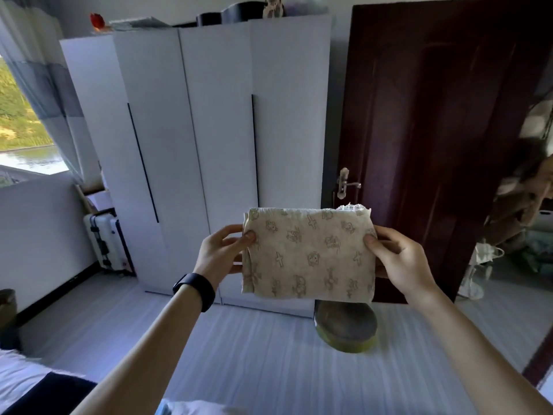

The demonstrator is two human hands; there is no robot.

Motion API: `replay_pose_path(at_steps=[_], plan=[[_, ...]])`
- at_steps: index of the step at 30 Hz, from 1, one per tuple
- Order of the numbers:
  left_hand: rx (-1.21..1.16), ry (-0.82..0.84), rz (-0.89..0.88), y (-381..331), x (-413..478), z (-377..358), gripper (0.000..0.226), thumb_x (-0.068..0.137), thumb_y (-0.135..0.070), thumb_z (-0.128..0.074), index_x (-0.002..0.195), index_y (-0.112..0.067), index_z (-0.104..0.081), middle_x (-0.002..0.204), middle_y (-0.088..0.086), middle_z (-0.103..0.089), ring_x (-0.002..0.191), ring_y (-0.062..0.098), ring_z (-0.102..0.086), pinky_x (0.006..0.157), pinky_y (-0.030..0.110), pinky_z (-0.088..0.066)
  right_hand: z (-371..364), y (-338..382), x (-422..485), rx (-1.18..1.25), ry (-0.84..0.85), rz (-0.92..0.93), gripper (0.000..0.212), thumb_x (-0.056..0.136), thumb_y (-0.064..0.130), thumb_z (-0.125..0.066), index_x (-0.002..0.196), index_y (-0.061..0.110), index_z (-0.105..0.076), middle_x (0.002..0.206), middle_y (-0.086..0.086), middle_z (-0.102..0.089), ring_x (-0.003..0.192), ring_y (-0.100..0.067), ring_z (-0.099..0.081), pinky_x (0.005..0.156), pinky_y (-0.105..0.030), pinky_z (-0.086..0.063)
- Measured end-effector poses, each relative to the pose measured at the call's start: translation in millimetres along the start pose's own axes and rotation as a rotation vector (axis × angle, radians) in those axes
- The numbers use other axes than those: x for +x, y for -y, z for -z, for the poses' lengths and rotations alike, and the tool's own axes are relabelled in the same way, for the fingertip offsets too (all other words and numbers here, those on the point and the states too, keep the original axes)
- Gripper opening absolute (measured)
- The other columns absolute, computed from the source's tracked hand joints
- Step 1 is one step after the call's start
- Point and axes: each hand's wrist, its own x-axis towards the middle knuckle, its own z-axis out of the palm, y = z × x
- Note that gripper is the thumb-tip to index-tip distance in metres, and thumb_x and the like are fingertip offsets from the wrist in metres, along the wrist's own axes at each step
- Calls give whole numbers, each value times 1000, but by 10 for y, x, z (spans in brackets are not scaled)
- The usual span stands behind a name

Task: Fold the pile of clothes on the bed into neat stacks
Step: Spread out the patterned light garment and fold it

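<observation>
Both arms are stretched out forward and raised. A folded beige cloth with small printed figures (pixel 309 254) is held up in the air between the left hand (pixel 220 253), which has a black band (pixel 194 290) on its wrist, and the right hand (pixel 401 259). Each grip is closed on a short side edge of the cloth, with the thumb pressed on the front and the fingers tucked behind. The cloth is held flat toward the camera with its long side running left to right and a bit of lace seen at its top right corner, in front of the white wardrobe (pixel 209 130) and the dark door (pixel 434 115).
</observation>
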Motion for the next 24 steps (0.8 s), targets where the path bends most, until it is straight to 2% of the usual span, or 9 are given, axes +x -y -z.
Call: replay_pose_path(at_steps=[7,12,17,21,24], plan=[[-2,-85,-25,298,1073,-450,19,85,-28,-78,103,-23,-73,94,2,-77,78,26,-75,61,34,-60,133,-588,1405,32,71,49,17,96,25,-69,107,37,-75,94,2,-79,85,-14,-76,60,-28,-61],[10,-290,-22,541,1529,-543,22,84,-31,-78,104,-24,-73,94,2,-77,77,23,-75,59,32,-59,-105,-1013,2336,64,220,35,17,95,29,-69,110,35,-74,94,1,-78,86,-15,-76,61,-28,-61],[2,-470,30,826,1815,-327,29,75,-38,-81,101,-27,-75,95,3,-77,75,22,-74,59,31,-59,-680,-1474,2996,97,377,-16,20,93,36,-70,113,36,-73,95,4,-77,87,-14,-75,61,-31,-61],[15,-590,41,1065,2124,60,20,82,-32,-79,100,-26,-76,95,5,-77,72,21,-73,58,31,-58,-1380,-1799,3456,123,504,-61,15,95,34,-70,106,44,-73,97,6,-78,88,-15,-76,64,-37,-63],[34,-672,26,1171,2463,441,26,84,-28,-78,108,-20,-74,97,6,-77,74,23,-74,57,32,-58,-1965,-1961,3807,143,567,-78,14,96,33,-69,104,44,-73,96,8,-78,88,-17,-76,66,-40,-64]])
